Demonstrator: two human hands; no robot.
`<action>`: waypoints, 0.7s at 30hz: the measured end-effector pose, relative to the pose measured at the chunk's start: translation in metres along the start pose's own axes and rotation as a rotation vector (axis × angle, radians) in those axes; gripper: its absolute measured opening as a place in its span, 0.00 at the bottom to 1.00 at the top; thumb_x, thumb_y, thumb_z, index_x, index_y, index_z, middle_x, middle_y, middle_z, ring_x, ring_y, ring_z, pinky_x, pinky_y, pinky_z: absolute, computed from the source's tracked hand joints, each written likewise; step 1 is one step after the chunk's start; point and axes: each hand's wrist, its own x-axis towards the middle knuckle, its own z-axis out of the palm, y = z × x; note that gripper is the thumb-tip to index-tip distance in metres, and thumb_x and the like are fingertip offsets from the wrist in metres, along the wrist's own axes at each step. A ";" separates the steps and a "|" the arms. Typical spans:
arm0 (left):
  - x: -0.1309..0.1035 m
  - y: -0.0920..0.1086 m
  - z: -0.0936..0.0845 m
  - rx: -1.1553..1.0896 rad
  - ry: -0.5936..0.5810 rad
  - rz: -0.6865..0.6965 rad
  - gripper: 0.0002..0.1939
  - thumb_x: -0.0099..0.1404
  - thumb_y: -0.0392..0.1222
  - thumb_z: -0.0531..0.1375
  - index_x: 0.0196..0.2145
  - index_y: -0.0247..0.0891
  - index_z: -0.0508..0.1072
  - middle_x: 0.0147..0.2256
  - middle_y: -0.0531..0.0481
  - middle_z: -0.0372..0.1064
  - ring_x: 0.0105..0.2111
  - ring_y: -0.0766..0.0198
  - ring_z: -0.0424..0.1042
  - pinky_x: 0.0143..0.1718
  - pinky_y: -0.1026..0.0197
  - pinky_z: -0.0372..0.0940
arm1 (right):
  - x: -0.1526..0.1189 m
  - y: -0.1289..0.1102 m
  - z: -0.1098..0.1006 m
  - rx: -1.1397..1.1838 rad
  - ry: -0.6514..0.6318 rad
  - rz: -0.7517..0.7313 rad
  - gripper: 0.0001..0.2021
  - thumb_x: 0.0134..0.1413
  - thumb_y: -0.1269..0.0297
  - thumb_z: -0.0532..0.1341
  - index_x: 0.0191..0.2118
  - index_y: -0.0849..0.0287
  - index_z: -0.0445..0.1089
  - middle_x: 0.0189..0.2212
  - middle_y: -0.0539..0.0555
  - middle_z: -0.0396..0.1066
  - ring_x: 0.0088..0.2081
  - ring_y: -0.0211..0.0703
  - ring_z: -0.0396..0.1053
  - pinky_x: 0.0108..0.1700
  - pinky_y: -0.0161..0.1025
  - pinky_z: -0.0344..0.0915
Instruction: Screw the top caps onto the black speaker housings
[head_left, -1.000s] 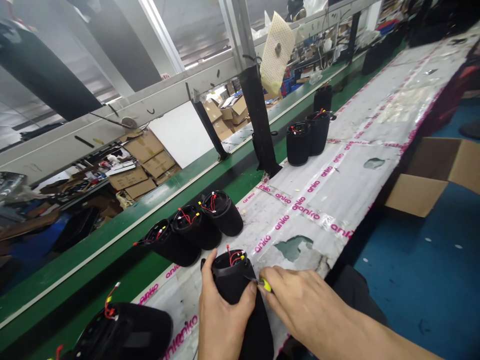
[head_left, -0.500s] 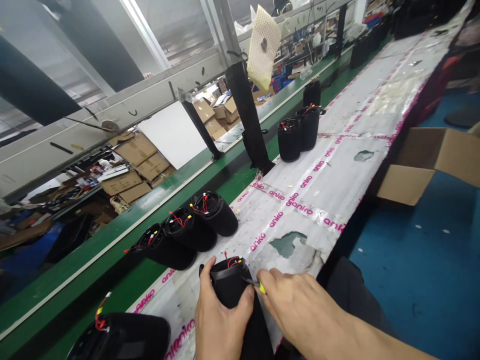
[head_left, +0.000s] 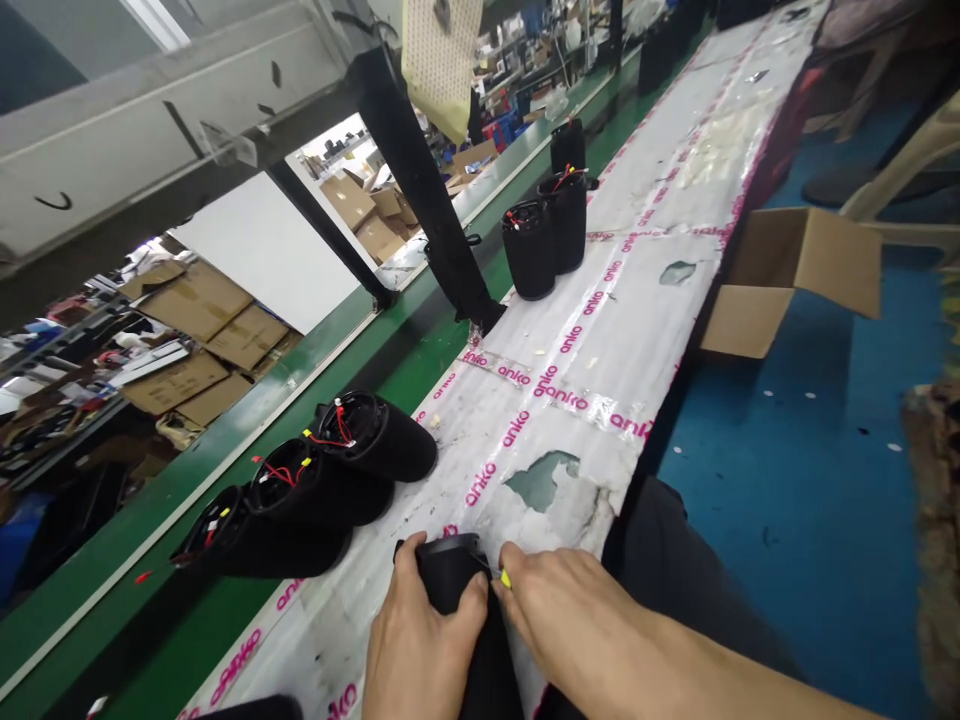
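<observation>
My left hand (head_left: 424,635) is wrapped round the upper part of a black, fabric-covered cylindrical speaker housing (head_left: 448,578), thumb on the near side and fingers on the far side. The housing lies tilted, its rim away from me. In my closed right hand (head_left: 562,612) is a small yellow-handled tool (head_left: 505,578); its thin metal tip meets the housing just below the rim. Most of the handle is hidden by my fingers, so its exact kind is unclear. Close by on the left stand several similar housings (head_left: 386,437) with red wires and small connectors at their open tops.
The bench (head_left: 570,350) is covered in white sheeting with pink-printed tape, torn in places. Farther along are more black housings (head_left: 528,255) beside a dark post (head_left: 420,190). A green conveyor (head_left: 112,625) runs along the left. An open cardboard box (head_left: 750,320) is at the right.
The view has shifted, so the bench things appear farther left. My left hand keeps its hold on the housing, and the tool stays at its rim. The red wires there are now mostly out of sight.
</observation>
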 end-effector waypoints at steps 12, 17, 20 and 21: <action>-0.002 0.002 -0.009 -0.080 -0.051 -0.042 0.35 0.57 0.59 0.58 0.57 0.41 0.61 0.47 0.39 0.74 0.49 0.43 0.73 0.51 0.44 0.63 | -0.002 -0.002 -0.008 0.133 -0.026 0.011 0.07 0.64 0.73 0.52 0.41 0.60 0.67 0.28 0.53 0.73 0.29 0.50 0.73 0.29 0.43 0.59; -0.009 -0.002 -0.014 -0.301 -0.038 -0.056 0.33 0.56 0.57 0.59 0.57 0.41 0.63 0.45 0.43 0.75 0.47 0.46 0.73 0.51 0.45 0.63 | 0.001 -0.001 -0.011 0.243 0.001 0.026 0.07 0.69 0.68 0.50 0.41 0.57 0.64 0.29 0.51 0.74 0.30 0.49 0.74 0.28 0.42 0.54; -0.009 -0.003 -0.016 -0.277 -0.056 -0.035 0.35 0.55 0.55 0.60 0.58 0.40 0.63 0.48 0.42 0.73 0.49 0.45 0.71 0.53 0.44 0.61 | 0.004 0.006 -0.009 0.186 0.010 -0.059 0.06 0.68 0.67 0.51 0.39 0.57 0.63 0.29 0.50 0.74 0.28 0.49 0.74 0.27 0.43 0.51; -0.009 -0.003 -0.016 -0.261 -0.058 -0.034 0.35 0.54 0.55 0.60 0.58 0.40 0.63 0.48 0.41 0.73 0.49 0.45 0.71 0.53 0.43 0.61 | 0.005 0.009 -0.008 0.173 0.009 -0.088 0.05 0.68 0.67 0.51 0.39 0.56 0.63 0.29 0.50 0.74 0.28 0.49 0.73 0.28 0.43 0.51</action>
